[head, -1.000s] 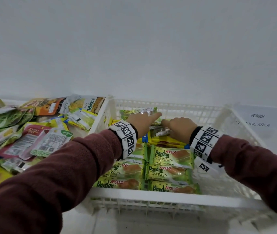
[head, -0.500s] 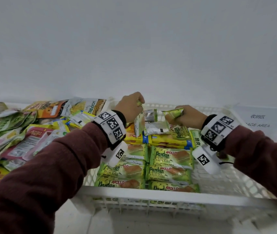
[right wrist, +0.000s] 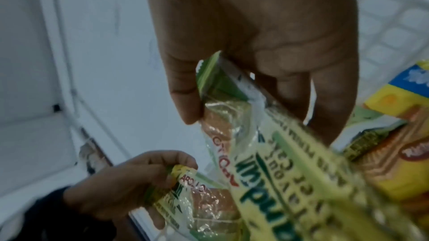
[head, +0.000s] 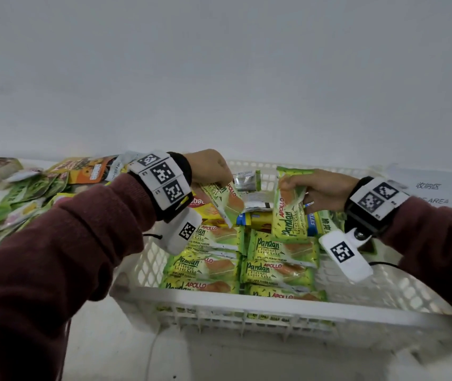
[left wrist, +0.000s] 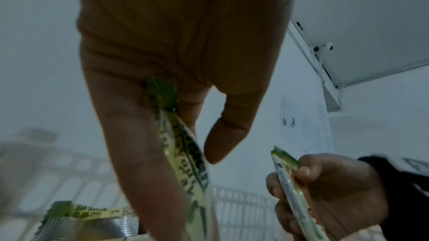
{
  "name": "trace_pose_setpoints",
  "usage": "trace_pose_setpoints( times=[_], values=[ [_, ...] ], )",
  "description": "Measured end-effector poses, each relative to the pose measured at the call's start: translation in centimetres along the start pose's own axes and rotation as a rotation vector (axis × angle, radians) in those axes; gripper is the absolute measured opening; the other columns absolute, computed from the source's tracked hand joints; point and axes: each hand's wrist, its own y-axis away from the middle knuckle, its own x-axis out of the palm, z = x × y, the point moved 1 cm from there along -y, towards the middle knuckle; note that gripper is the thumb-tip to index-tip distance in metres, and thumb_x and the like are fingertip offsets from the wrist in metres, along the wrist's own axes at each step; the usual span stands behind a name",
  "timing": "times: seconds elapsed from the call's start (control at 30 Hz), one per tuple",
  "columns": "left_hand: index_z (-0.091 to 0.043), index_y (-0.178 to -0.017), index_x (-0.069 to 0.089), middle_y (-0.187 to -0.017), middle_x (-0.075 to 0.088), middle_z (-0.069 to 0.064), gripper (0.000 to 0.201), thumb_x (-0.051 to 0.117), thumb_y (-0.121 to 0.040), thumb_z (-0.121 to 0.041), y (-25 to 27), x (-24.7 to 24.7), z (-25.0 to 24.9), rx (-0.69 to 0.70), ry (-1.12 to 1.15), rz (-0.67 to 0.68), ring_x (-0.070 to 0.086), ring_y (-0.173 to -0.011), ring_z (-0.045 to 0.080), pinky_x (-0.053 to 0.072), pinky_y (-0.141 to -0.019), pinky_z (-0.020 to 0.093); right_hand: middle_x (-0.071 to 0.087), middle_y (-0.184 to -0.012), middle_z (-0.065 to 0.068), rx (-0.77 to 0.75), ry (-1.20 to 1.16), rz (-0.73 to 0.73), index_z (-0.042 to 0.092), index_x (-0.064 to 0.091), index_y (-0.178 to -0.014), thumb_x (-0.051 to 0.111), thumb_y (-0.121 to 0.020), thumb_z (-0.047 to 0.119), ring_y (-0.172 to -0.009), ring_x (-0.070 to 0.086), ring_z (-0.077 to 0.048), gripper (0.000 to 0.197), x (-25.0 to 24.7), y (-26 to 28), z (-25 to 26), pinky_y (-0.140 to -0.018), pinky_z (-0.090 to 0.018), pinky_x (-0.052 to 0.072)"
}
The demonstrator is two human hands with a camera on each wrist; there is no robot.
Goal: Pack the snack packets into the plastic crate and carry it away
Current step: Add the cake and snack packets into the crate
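Above the white crate (head: 246, 306) near the bench's back edge, the left hand (head: 211, 167) and right hand (head: 321, 189) each pinch a Pandan packet (head: 288, 213); packing continues, and each needs laying flat beside the stacked rows.

- A staged sorting or packing station in a bare room, more like a storeroom or data-collection lab than a home.
- A paper sign (head: 428, 192) lies on the white table (head: 114, 350), printed with Chinese characters and the partly hidden English words "AGE AREA".
- Many retail snack packets (head: 24, 193) lie heaped on the left, and identical Pandan layer cake packets (head: 279, 247) lie in rows inside a white plastic crate (head: 246, 307).
- Plain white wall (head: 219, 78) behind, without furnishing.
- Wristbands with black-and-white coded markers (head: 161, 174) point to recorded trials.
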Motion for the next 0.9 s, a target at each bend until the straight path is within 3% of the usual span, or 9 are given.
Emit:
trace_pose_setpoints(
  times=[0.17, 0.27, 0.33, 0.4, 0.47, 0.53, 0.67, 0.77, 0.9],
  values=[
    [-0.011, -0.108, 0.063, -0.075, 0.057, -0.003, 0.022, 0.061, -0.087, -0.01, 0.6, 0.5, -0.1, 0.062, -0.153, 0.03, 0.053, -0.054, 0.006, 0.046, -0.046, 0.013, 0.059, -0.068, -0.008, -0.19, 0.472, -0.148, 0.001, 0.067, -0.078, 0.072, -0.077, 0.016, -0.062, 0.049, -0.015, 0.016, 0.3, 1.6, 0.5, -0.061, -0.024, 0.037],
    [-0.016, -0.098, 0.065, -0.106, 0.061, 0.003, 0.017, 0.068, -0.082, -0.011, 1.1, 0.7, -0.1, 0.065, -0.211, 0.114, 0.057, -0.086, 0.018, 0.046, -0.073, 0.023, 0.07, -0.08, -0.015, -0.265, 0.559, -0.11, 0.01, 0.066, -0.079, 0.077, -0.072, 0.014, -0.068, 0.062, -0.027, 0.013, 0.4, 2.3, 0.7, -0.074, -0.034, 0.05],
    [-0.013, -0.1, 0.066, -0.1, 0.06, 0.006, 0.02, 0.07, -0.081, -0.013, 1.4, 1.0, -0.2, 0.045, -0.246, 0.186, 0.052, -0.082, 0.02, 0.042, -0.07, 0.028, 0.07, -0.084, -0.02, -0.254, 0.573, -0.068, 0.015, 0.057, -0.082, 0.075, -0.074, 0.011, -0.067, 0.062, -0.029, 0.02, 0.6, 2.6, 0.6, -0.062, -0.036, 0.052],
    [-0.018, -0.099, 0.066, -0.099, 0.06, 0.003, 0.019, 0.069, -0.082, -0.015, 1.7, 1.5, -0.3, 0.022, -0.319, 0.254, 0.052, -0.082, 0.019, 0.042, -0.063, 0.022, 0.069, -0.071, -0.007, -0.206, 0.581, -0.035, 0.016, 0.051, -0.086, 0.071, -0.079, 0.011, -0.057, 0.062, -0.02, 0.022, 0.9, 2.4, 0.0, -0.048, -0.026, 0.053],
    [-0.017, -0.109, 0.062, -0.083, 0.056, -0.003, 0.025, 0.065, -0.084, -0.014, 1.9, 2.2, -0.4, -0.005, -0.413, 0.301, 0.051, -0.069, 0.014, 0.042, -0.052, 0.016, 0.057, -0.048, 0.009, -0.147, 0.585, 0.003, 0.016, 0.049, -0.092, 0.068, -0.082, 0.011, -0.04, 0.049, -0.006, 0.021, 1.4, 2.1, -1.1, -0.038, -0.019, 0.043],
    [-0.013, -0.118, 0.058, -0.07, 0.049, -0.005, 0.031, 0.062, -0.087, -0.013, 2.0, 3.1, -0.3, -0.033, -0.512, 0.324, 0.042, -0.055, 0.009, 0.038, -0.043, 0.012, 0.046, -0.043, 0.007, -0.081, 0.614, 0.031, 0.014, 0.049, -0.096, 0.068, -0.083, 0.014, -0.033, 0.038, -0.005, 0.023, 1.9, 1.6, -2.3, -0.035, -0.018, 0.036],
    [-0.006, -0.13, 0.05, -0.124, 0.056, 0.01, 0.039, 0.055, -0.092, -0.016, 2.0, 4.2, 0.2, -0.057, -0.773, 0.334, 0.051, -0.082, 0.016, 0.037, -0.046, 0.017, 0.053, -0.056, 0.001, 0.013, 0.787, 0.034, 0.01, 0.052, -0.083, 0.072, -0.079, 0.022, -0.036, 0.045, -0.004, 0.023, 2.4, 1.1, -4.1, -0.039, -0.016, 0.037],
    [-0.007, -0.132, 0.048, -0.131, 0.052, 0.007, 0.041, 0.053, -0.093, -0.019, 2.0, 5.0, 0.8, -0.06, -0.948, 0.352, 0.051, -0.114, 0.02, 0.045, -0.079, 0.019, 0.062, -0.07, -0.007, 0.044, 0.916, 0.074, 0.004, 0.06, -0.082, 0.072, -0.078, 0.03, -0.048, 0.05, -0.009, 0.029, 2.4, 1.0, -4.9, -0.051, -0.017, 0.041],
    [-0.005, -0.13, 0.049, -0.12, 0.053, 0.009, 0.038, 0.048, -0.096, -0.02, 2.2, 6.6, 1.3, -0.019, -1.175, 0.371, 0.052, -0.109, 0.019, 0.04, -0.096, 0.027, 0.057, -0.064, -0.003, 0.059, 0.988, 0.093, 0.01, 0.052, -0.069, 0.071, -0.078, 0.028, -0.04, 0.049, -0.004, 0.028, 2.2, 0.9, -5.1, -0.051, -0.017, 0.042]
  ],
)
